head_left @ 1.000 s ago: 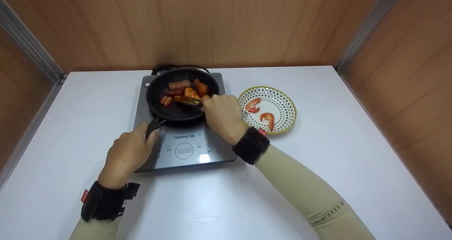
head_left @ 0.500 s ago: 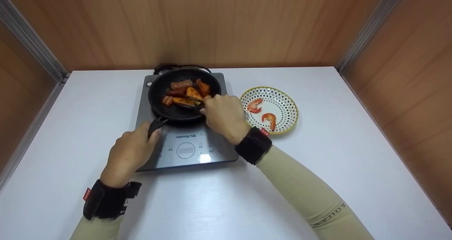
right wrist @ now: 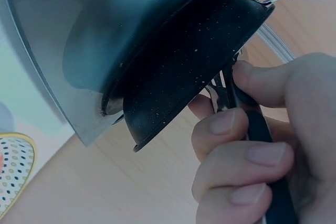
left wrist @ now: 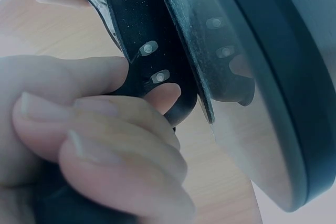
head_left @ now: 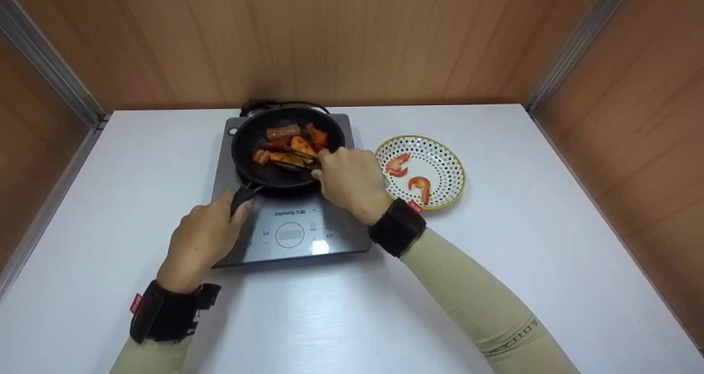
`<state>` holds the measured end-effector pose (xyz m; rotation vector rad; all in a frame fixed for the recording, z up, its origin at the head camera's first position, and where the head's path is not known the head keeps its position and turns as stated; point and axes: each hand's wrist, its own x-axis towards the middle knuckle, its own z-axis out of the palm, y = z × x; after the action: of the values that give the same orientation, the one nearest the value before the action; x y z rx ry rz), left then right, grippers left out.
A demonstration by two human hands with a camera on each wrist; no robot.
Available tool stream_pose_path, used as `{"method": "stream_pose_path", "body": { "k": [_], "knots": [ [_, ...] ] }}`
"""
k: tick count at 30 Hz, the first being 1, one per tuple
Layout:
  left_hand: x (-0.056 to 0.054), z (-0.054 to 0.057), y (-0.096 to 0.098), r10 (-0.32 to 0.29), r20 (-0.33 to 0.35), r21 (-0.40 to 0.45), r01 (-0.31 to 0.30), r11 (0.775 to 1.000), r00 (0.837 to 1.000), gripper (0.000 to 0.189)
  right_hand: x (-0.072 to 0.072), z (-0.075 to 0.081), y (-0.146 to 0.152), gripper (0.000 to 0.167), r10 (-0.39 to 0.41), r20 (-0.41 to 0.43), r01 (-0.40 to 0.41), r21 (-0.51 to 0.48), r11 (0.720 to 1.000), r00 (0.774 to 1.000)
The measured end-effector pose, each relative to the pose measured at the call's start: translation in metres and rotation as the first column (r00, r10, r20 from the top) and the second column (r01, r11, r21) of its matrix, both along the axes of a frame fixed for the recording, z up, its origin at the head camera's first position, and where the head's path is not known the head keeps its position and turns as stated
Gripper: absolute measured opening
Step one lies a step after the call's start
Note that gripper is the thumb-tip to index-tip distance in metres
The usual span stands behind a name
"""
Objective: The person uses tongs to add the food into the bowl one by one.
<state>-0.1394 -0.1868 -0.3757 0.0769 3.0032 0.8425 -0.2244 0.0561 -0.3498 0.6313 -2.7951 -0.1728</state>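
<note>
In the head view my left hand grips the black handle of a frying pan. The left wrist view shows its fingers curled close to the pan's riveted side. Over the pan's right rim, my right hand holds black-handled tongs, their tips around an orange-yellow food piece. In the right wrist view, the fingers wrap the tongs' dark handles. Reddish-brown pieces, one a thick chunk, and more orange food lie in the pan. My right hand hides part of the tongs.
The pan stands on a grey induction cooker with a touch panel. To its right, a dotted yellow-rimmed plate bears two cooked shrimp. A black cable lies behind the cooker. Wooden panels surround the white table.
The head view has shifted slightly. The tongs' tips have moved a little around the orange piece at the pan's near side. My left hand keeps its grip on the pan handle.
</note>
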Motion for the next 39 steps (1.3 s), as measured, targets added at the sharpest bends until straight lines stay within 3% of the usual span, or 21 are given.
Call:
{"method": "stream_pose_path", "body": {
  "k": [12, 18, 23, 31, 39],
  "knots": [
    [-0.001, -0.001, 0.0, 0.007, 0.007, 0.003, -0.008, 1.0, 1.0, 0.03, -0.003, -0.003, -0.005, 0.037, -0.01, -0.013, 0.01, -0.058, 0.998, 1.0],
    [0.0, -0.001, 0.0, 0.007, 0.005, 0.001, -0.007, 1.0, 1.0, 0.031, 0.0, -0.006, -0.005, 0.038, -0.017, -0.007, 0.016, -0.104, 0.994, 1.0],
    [0.0, -0.002, 0.0, 0.002, -0.008, -0.008, -0.002, 1.0, 1.0, 0.03, 0.006, 0.001, 0.007, 0.041, -0.008, 0.032, 0.012, -0.136, 0.991, 0.999],
    [-0.002, -0.001, 0.003, 0.0, -0.004, -0.003, 0.0, 1.0, 1.0, 0.029, 0.013, 0.014, 0.077, 0.04, -0.031, 0.065, 0.048, -0.289, 0.956, 0.997],
    [-0.001, 0.001, 0.003, -0.004, 0.012, -0.009, 0.004, 1.0, 1.0, 0.028, 0.006, 0.0, 0.173, 0.046, -0.162, 0.146, 0.205, -0.363, 0.909, 0.976]
  ]
}}
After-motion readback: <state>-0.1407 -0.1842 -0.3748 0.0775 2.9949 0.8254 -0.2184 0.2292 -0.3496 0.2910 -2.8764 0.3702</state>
